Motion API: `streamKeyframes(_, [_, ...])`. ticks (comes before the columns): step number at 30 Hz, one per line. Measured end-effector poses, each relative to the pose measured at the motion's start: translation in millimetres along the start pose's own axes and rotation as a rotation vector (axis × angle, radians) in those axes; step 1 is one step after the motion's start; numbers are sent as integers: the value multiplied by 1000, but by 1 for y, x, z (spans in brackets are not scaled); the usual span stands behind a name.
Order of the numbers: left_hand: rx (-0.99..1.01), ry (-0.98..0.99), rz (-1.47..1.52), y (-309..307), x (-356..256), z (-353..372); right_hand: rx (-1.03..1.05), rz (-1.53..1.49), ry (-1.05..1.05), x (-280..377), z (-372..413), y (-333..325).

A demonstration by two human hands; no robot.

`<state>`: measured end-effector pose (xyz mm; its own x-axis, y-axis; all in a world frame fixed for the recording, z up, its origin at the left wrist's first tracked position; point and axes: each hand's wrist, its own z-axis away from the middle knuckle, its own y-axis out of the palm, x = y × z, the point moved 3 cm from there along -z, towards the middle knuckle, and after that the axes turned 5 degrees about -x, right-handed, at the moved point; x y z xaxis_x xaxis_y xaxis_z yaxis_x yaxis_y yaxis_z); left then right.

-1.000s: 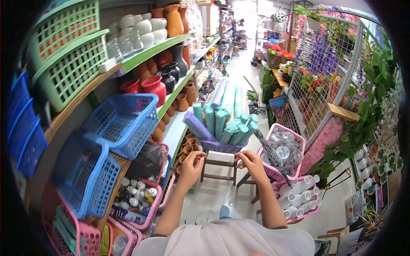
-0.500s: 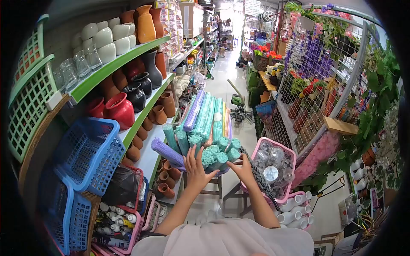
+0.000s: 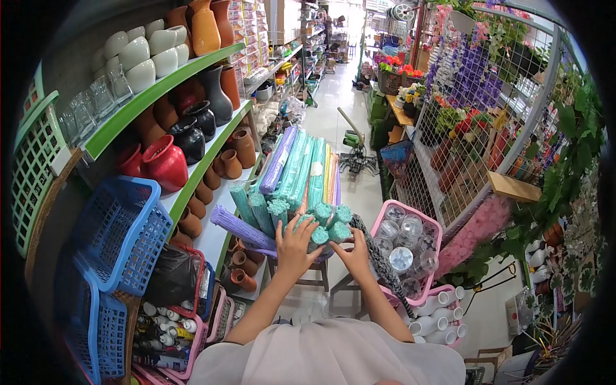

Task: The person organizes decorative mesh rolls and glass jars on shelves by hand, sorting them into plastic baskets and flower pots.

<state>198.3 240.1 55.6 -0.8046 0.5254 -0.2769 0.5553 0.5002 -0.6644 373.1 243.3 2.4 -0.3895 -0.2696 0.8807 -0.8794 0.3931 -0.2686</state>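
Teal rolled mats [image 3: 312,192] are standing bundled upright above a brown wooden stool [image 3: 309,283]. We are resting our left hand [image 3: 295,247], fingers spread, on their ends at 7 o'clock. Our right hand [image 3: 351,253] is cupping them at 5 o'clock; we cannot tell how firmly. A pink plastic basket [image 3: 420,212] is sitting at 3 o'clock.

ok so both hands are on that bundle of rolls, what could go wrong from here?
1. The teal rolls stand tall and tilted; the left hand and right hand touch only their lower ends, so they could fan out or topple.
2. They rest over a narrow wooden stool; a push might tip it.
3. The pink basket of clear jars sits beside the right hand; a falling roll could knock it.
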Motion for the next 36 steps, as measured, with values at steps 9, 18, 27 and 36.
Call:
streamKeyframes(9, [7,-10,-52,-3,19,-11,-13,-66,-38,11,-4,-4])
streamKeyframes(18, [50,-6,-60,-5,21,-11,-87,-200,-8,19,-6,-16])
streamKeyframes(27, [88,-5,-49,-7,1,-13,-238,-518,-7,71,-12,-78])
streamKeyframes(36, [-15,162,267,5,-47,-29,-373,-571,-73,64,-25,-137])
